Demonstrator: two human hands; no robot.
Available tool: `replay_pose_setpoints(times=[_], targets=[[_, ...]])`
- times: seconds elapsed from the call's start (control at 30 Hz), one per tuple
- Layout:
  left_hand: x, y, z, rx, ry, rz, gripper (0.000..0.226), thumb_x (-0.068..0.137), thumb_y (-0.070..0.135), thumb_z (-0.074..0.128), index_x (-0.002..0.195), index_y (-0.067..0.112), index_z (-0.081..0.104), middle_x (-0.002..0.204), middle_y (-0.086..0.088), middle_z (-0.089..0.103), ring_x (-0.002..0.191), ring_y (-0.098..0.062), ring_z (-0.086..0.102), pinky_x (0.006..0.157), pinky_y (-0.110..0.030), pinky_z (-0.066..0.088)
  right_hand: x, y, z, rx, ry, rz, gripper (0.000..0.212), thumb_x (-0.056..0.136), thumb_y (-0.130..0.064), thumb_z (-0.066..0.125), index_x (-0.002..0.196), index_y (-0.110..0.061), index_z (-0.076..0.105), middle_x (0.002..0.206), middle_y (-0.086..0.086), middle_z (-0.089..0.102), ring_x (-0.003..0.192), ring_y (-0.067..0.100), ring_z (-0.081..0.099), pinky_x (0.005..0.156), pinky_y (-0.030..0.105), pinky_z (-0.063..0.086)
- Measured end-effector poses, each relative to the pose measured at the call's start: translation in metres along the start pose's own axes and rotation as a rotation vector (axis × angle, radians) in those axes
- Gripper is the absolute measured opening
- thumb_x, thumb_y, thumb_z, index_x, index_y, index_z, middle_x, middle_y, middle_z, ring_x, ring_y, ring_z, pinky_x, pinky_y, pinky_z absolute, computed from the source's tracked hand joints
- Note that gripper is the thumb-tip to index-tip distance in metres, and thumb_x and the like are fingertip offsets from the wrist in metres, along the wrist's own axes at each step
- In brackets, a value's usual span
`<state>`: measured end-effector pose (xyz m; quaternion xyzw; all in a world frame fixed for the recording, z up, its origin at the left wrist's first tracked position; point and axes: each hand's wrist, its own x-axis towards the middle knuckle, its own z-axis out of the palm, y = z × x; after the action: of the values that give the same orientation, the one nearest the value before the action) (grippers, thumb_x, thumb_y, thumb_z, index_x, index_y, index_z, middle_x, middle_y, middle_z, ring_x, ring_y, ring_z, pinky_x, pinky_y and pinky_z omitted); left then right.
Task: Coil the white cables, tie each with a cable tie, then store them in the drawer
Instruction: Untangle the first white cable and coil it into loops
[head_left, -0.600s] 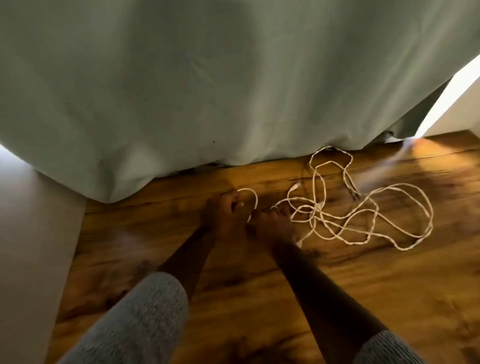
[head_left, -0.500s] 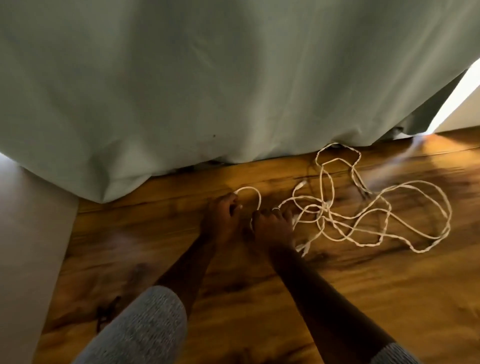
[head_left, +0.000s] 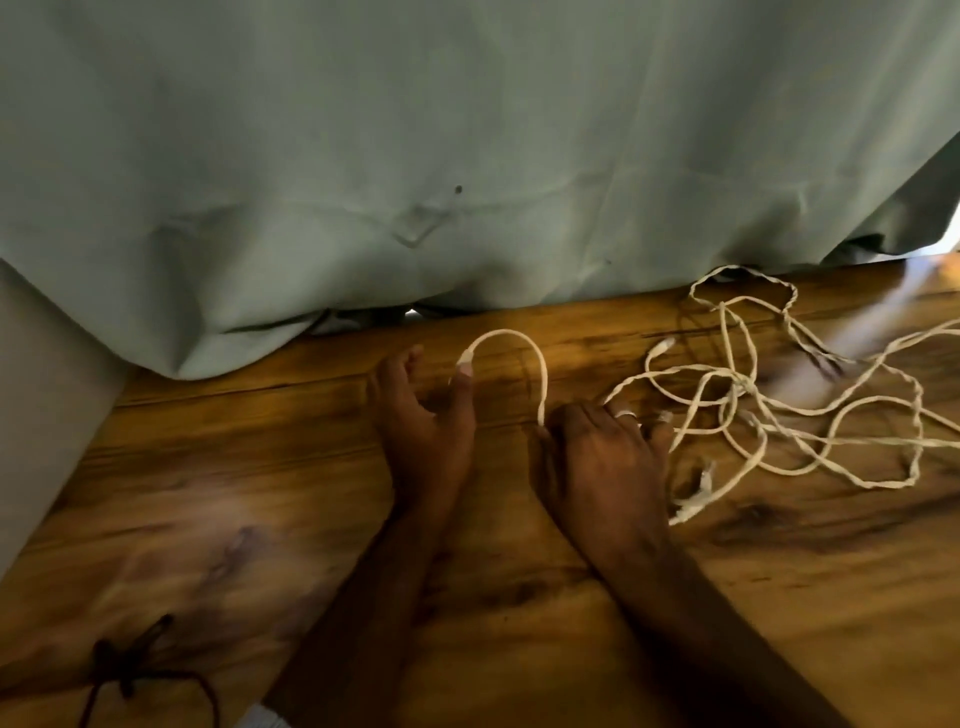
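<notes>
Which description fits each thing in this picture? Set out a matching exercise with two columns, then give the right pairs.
Column 1:
1. white cables
2. green cloth
3. dark cord
4. left hand

Column 2:
A. hangs down to the wooden floor at the back
B. lies at the bottom left edge of the view
C. spread in loose tangled loops on the right
D. touches the tip of an arched cable end

Pairs: 1-C, 2-A, 3-B, 4-D

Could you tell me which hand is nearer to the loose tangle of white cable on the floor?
Right. The right hand lies at the edge of the tangle; the left hand sits beyond it, farther off.
</notes>
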<state>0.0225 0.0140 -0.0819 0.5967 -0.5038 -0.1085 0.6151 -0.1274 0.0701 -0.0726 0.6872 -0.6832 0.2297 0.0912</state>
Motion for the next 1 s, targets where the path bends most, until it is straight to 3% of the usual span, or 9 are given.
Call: replay_pose_setpoints(times=[0.13,0.3,0.4,0.47,0.57,0.67,0.77,0.83,1.0], targets=[[0.001,0.005,-0.003,-0.269,-0.093,-0.196,0.027,0.096,0.036,0.059,0.09,0.011,0.066,0.078,-0.004,0.07,0.07,-0.014,0.067,0.066,-0.032,0.053,-0.01,0.001,-0.014,0.046,-0.057,-0.05,0.02,0.1,-0.041,0.049,0.107,-0.029,0.064,0.113,-0.006,0.067,0.115,0.022,0.056,0.099,0.049,0.032],[-0.009,0.014,-0.027,-0.608,-0.34,-0.404,0.032,0.105,0.021,0.04,0.087,0.008,0.062,0.066,-0.011,0.07,0.053,-0.022,0.066,0.048,-0.025,0.05,-0.016,-0.007,-0.019,0.035,-0.002,-0.146,0.016,0.1,-0.033,0.05,0.111,-0.027,0.06,0.117,-0.001,0.067,0.118,0.026,0.054,0.099,0.049,0.03],[-0.021,0.024,-0.048,-0.771,-0.525,-0.534,0.029,0.096,0.01,0.032,0.086,0.003,0.059,0.061,-0.011,0.064,0.048,-0.022,0.058,0.053,-0.028,0.045,-0.021,-0.006,-0.018,0.015,0.04,-0.232,0.018,0.098,-0.031,0.049,0.11,-0.02,0.055,0.1,0.006,0.071,0.099,0.031,0.064,0.097,0.048,0.035],[-0.031,0.03,-0.061,-0.887,-0.592,-0.599,0.028,0.091,0.012,0.028,0.085,0.006,0.055,0.052,-0.007,0.047,0.041,-0.018,0.041,0.053,-0.027,0.034,-0.022,-0.005,-0.017,-0.018,0.067,-0.31,0.024,0.096,-0.031,0.047,0.114,-0.015,0.052,0.094,0.009,0.071,0.089,0.034,0.067,0.091,0.045,0.04],[-0.045,0.038,-0.082,-0.962,-0.674,-0.571,0.038,0.097,0.029,0.027,0.082,0.01,0.057,0.043,0.001,0.027,0.034,-0.012,0.024,0.047,-0.022,0.025,-0.033,-0.013,-0.024,0.029,0.081,-0.389,0.036,0.093,-0.024,0.044,0.125,-0.009,0.049,0.089,0.015,0.069,0.076,0.037,0.067,0.075,0.041,0.043],[-0.055,0.042,-0.098,-0.874,-0.728,-0.469,0.055,0.104,0.05,0.026,0.094,0.011,0.063,0.039,0.001,0.025,0.031,-0.012,0.024,0.045,-0.022,0.028,-0.042,-0.018,-0.03,0.204,0.064,-0.382,0.047,0.092,-0.021,0.044,0.137,-0.007,0.042,0.086,0.022,0.068,0.072,0.04,0.064,0.062,0.039,0.044],[-0.057,0.045,-0.108,-0.939,-0.724,-0.472,0.035,0.104,0.032,0.034,0.101,0.01,0.061,0.051,-0.001,0.042,0.04,-0.013,0.039,0.05,-0.026,0.039,-0.045,-0.015,-0.031,0.199,0.069,-0.383,0.042,0.09,-0.027,0.037,0.128,-0.013,0.049,0.099,0.02,0.067,0.086,0.043,0.065,0.07,0.049,0.052],[-0.054,0.044,-0.109,-1.035,-0.756,-0.512,0.028,0.099,0.024,0.037,0.099,0.008,0.061,0.057,0.0,0.045,0.043,-0.012,0.037,0.052,-0.026,0.036,-0.045,-0.015,-0.03,0.174,0.073,-0.383,0.039,0.093,-0.029,0.036,0.125,-0.015,0.051,0.105,0.017,0.066,0.093,0.042,0.064,0.074,0.05,0.053],[-0.05,0.045,-0.097,-1.069,-0.87,-0.498,0.053,0.103,0.047,0.034,0.096,0.004,0.065,0.049,0.001,0.039,0.038,-0.009,0.031,0.047,-0.023,0.023,-0.037,-0.017,-0.021,0.18,0.067,-0.423,0.025,0.102,-0.027,0.045,0.122,-0.015,0.053,0.104,0.014,0.066,0.091,0.038,0.064,0.067,0.043,0.047]])
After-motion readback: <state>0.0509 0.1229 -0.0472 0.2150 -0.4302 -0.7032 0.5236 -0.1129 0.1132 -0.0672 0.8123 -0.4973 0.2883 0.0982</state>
